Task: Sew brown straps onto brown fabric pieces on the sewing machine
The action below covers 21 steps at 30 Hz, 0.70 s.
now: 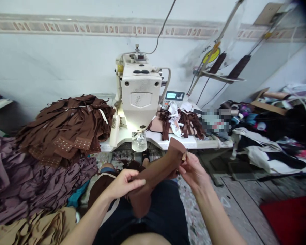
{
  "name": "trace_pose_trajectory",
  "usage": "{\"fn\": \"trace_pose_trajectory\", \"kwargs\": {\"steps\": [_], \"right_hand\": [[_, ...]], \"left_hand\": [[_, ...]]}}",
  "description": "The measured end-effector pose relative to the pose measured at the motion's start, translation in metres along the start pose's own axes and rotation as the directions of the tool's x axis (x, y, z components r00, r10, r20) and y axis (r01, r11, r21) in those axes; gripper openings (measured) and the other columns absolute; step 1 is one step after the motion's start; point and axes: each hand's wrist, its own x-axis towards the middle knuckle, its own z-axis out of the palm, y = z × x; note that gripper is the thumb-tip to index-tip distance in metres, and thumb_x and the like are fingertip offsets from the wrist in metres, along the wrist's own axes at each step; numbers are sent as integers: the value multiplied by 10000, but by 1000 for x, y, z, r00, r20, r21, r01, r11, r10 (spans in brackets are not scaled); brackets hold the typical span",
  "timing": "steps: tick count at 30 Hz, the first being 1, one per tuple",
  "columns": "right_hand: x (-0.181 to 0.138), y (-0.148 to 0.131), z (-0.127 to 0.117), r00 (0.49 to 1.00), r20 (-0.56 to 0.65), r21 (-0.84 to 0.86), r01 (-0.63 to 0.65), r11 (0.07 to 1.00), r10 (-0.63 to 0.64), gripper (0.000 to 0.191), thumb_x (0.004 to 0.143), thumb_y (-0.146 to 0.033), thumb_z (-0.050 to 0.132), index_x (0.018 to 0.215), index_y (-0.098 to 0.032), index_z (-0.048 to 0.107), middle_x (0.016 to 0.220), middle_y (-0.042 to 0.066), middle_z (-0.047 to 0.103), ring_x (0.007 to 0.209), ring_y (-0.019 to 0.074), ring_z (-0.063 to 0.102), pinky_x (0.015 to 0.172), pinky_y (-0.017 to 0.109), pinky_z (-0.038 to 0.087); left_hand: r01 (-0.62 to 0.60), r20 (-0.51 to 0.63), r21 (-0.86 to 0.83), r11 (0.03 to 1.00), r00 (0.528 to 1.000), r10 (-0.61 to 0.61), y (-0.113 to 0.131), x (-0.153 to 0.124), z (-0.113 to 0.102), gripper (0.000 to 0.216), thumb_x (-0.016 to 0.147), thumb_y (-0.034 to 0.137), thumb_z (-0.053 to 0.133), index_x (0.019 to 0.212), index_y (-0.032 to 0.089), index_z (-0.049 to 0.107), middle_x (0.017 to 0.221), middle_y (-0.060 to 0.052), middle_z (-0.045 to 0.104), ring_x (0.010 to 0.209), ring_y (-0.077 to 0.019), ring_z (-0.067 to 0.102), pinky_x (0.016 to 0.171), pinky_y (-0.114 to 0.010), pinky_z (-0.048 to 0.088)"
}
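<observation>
A brown fabric garment piece [159, 170] is stretched at a slant above my lap, its lower end hanging down in a rounded flap. My left hand [124, 183] is closed on its left part, with the thumb lying on top of the cloth. Near the upper right end, my right hand [194, 170] pinches the edge between thumb and fingers. Just beyond the cloth stands a white sewing machine [140, 95], its lamp lit and a clear guard at the needle area. The underside of the fabric is hidden.
On the left of the machine table [165, 144] lies a heap of brown garment pieces [73, 126] with metal eyelets. Purple cloth [66, 183] and tan cloth [48, 224] are piled below. Brown and white straps [178, 120] lie right of the machine, near thread cones [238, 68].
</observation>
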Motion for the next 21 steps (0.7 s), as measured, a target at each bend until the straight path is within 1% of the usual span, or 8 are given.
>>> {"fn": "trace_pose_trajectory", "kwargs": {"steps": [3, 6, 8, 10, 12, 14, 17, 21], "right_hand": [[1, 9, 7, 999, -28, 28, -27, 999, 28, 392, 579, -452, 1062, 723, -217, 784, 681, 4, 710, 471, 86, 501, 406, 219, 401], [-6, 25, 18, 991, -102, 76, -78, 994, 85, 385, 597, -421, 1063, 821, -221, 821, 798, 26, 791, 569, 114, 634, 444, 201, 455], [-13, 36, 26, 978, -151, 100, -129, 987, 143, 408, 578, -406, 1073, 852, -215, 839, 864, 38, 822, 628, 121, 687, 471, 183, 486], [-19, 45, 31, 965, -181, 103, -171, 980, 187, 407, 576, -392, 1075, 860, -204, 851, 931, 55, 841, 652, 118, 704, 489, 174, 508], [-25, 49, 35, 960, -192, 90, -191, 978, 205, 377, 602, -373, 1065, 867, -200, 860, 990, 67, 849, 668, 116, 713, 502, 174, 526], [-31, 51, 36, 957, -199, 81, -200, 976, 212, 354, 622, -365, 1057, 876, -208, 867, 1014, 66, 851, 686, 122, 723, 509, 177, 539], [-38, 53, 38, 955, -197, 76, -208, 975, 220, 356, 612, -394, 1060, 865, -224, 875, 1012, 71, 852, 764, 156, 754, 526, 185, 553], [-48, 59, 43, 962, -156, 56, -220, 974, 226, 360, 635, -441, 1046, 882, -235, 883, 985, 86, 851, 890, 214, 778, 535, 192, 540]], "left_hand": [[-49, -245, 94, 994, 967, 71, 0, 0, -7, 307, 970, 478, 724, 952, 179, 794, 920, -50, 719, 891, -207, 656, 818, -302, 534], [-88, -451, 185, 979, 877, 164, 3, -3, 7, 213, 974, 412, 724, 1028, 217, 792, 1084, -78, 709, 1085, -238, 636, 972, -334, 497], [-109, -460, 234, 966, 863, 208, 4, -8, 27, 221, 988, 408, 710, 911, 217, 791, 949, -64, 696, 938, -212, 646, 871, -311, 511], [-91, -352, 189, 978, 923, 154, 2, -11, 50, 276, 965, 435, 746, 817, 208, 795, 799, -40, 663, 749, -172, 617, 710, -280, 500], [6, -241, -14, 1000, 970, -10, -3, -11, 70, 300, 875, 490, 840, 926, 195, 833, 833, -48, 696, 703, -161, 631, 624, -261, 499], [86, -179, -213, 973, 976, -125, -10, -7, 84, 477, 821, 571, 862, 1073, 167, 829, 932, -82, 733, 721, -180, 679, 598, -269, 536], [58, -251, -308, 950, 958, -140, -19, 0, 95, 560, 898, 639, 753, 1160, 145, 785, 976, -95, 716, 788, -201, 703, 620, -285, 569], [-50, -445, -281, 958, 892, -84, -21, 2, 98, 394, 890, 548, 808, 1015, 179, 749, 982, -46, 648, 868, -173, 649, 722, -260, 543]]}}
